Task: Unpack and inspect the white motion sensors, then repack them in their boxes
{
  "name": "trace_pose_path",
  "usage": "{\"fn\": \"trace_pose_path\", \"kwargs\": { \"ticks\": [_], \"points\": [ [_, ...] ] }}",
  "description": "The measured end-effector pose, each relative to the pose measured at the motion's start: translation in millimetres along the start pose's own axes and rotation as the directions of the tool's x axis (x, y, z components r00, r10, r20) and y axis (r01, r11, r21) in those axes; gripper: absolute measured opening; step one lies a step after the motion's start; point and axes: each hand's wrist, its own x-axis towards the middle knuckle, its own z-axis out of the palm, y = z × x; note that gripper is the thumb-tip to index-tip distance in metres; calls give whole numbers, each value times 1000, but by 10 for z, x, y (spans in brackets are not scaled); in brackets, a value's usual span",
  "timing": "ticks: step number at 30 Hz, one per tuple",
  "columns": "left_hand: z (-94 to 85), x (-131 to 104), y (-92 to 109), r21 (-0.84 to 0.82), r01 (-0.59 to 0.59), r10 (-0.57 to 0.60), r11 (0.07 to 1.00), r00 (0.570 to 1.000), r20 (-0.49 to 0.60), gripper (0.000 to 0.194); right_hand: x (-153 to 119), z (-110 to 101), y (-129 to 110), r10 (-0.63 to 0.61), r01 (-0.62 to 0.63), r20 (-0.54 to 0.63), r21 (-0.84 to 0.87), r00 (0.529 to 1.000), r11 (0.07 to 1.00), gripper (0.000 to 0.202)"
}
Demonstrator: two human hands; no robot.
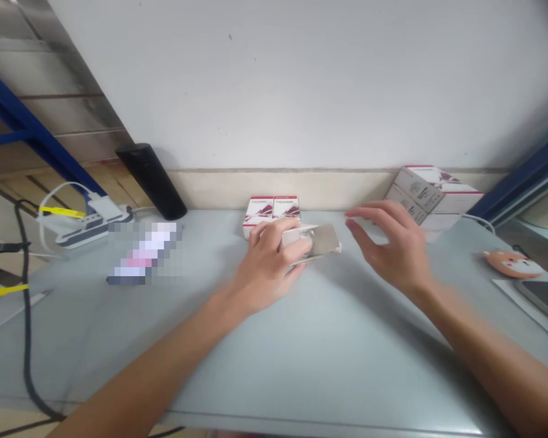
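My left hand (267, 264) is wrapped round a small white cardboard box (322, 240) above the middle of the table. The box's end with a greyish flap points right and seems open; something pale and shiny shows by my fingers, too blurred to name. Just behind stand two red-and-white printed boxes (273, 208), side by side and partly covered by that hand. To the right, my right hand (388, 243) hovers with thumb and fingers apart and nothing between them. It is near a stack of similar printed boxes (432, 198) and partly hides it.
A black cylinder (153, 182) stands at the back left, near a power strip (89, 228) with cables and a blurred-out phone-like object (144, 254). At the right lie an orange animal-faced item (514, 264) and a dark-screened device (545, 298). A white wall panel (301, 85) rises behind the table.
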Motion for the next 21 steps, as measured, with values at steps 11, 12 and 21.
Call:
{"fn": "trace_pose_path", "kwargs": {
  "ticks": [11, 12, 21],
  "points": [
    [-83, 31, -44, -217, -137, 131, 967, 990, -44, 51, -228, 189, 577, 376, -320, 462, -198, 803, 927, 23],
    [-95, 35, -48, -230, -145, 139, 962, 989, -40, 52, -181, 158, 514, 352, -312, 397, -164, 848, 936, 24],
    [18, -2, -23, -108, -160, 150, 981, 984, -100, 50, 22, -57, -296, -187, 188, 102, -2, 977, 982, 14]
  ]
}}
